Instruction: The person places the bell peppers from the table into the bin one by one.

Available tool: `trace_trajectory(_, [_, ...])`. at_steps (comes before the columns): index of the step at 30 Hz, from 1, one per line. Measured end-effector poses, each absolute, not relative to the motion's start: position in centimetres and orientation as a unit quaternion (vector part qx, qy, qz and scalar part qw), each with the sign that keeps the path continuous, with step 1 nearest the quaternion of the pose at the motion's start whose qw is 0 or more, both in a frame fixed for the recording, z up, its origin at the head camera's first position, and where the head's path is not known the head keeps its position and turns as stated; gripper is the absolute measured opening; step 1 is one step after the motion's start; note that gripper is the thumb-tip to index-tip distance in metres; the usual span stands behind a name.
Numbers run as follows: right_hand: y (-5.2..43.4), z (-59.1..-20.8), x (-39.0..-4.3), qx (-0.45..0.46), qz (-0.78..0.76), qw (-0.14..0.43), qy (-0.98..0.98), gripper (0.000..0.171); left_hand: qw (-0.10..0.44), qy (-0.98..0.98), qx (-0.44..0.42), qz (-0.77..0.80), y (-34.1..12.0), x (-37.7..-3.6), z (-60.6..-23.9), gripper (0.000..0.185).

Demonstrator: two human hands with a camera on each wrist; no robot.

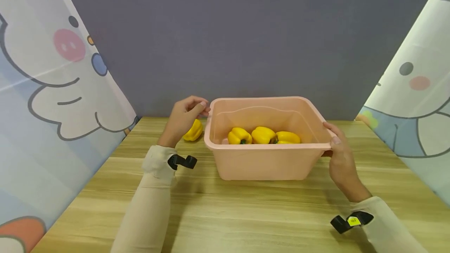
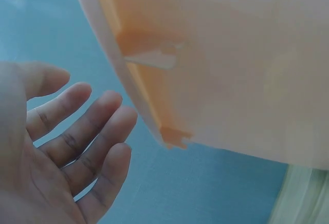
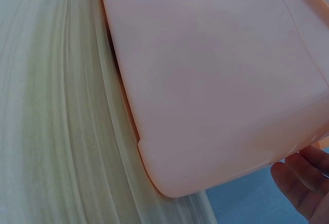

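A pink plastic basin [image 1: 261, 161] stands on the table with several yellow bell peppers [image 1: 263, 135] inside. My right hand [image 1: 341, 159] grips its right rim, thumb on top and fingers underneath; in the right wrist view those fingertips [image 3: 295, 175] meet the basin's underside edge. Just off the left rim is my left hand [image 1: 188, 114], its fingers loosely bent and holding nothing. The left wrist view shows a gap between the left hand [image 2: 77, 147] and the basin's rim [image 2: 110, 54]. Another yellow bell pepper [image 1: 193, 131] lies on the table below the left hand, partly hidden by it.
The wood-grain table [image 1: 246, 214] ends at a dark grey wall [image 1: 246, 38] behind the basin. Printed cartoon panels [image 1: 70, 89] flank the table on both sides. Each wrist carries a black strap-on camera [image 1: 181, 162].
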State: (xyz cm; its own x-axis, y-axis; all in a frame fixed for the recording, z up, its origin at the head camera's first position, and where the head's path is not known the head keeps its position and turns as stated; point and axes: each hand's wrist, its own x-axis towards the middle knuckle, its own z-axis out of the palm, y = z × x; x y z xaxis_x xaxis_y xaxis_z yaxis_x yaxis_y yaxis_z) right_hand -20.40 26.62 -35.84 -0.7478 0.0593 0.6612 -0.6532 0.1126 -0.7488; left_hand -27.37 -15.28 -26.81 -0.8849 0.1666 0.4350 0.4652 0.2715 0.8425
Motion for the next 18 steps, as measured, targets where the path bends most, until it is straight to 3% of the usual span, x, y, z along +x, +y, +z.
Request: trace_trajectory(18, [26.8, -36.0, -20.3, 0.206, 0.607, 0.287, -0.712, 0.046, 0.129, -0.791, -0.183, -0.57, -16.2, -26.8, -29.5, 0.029])
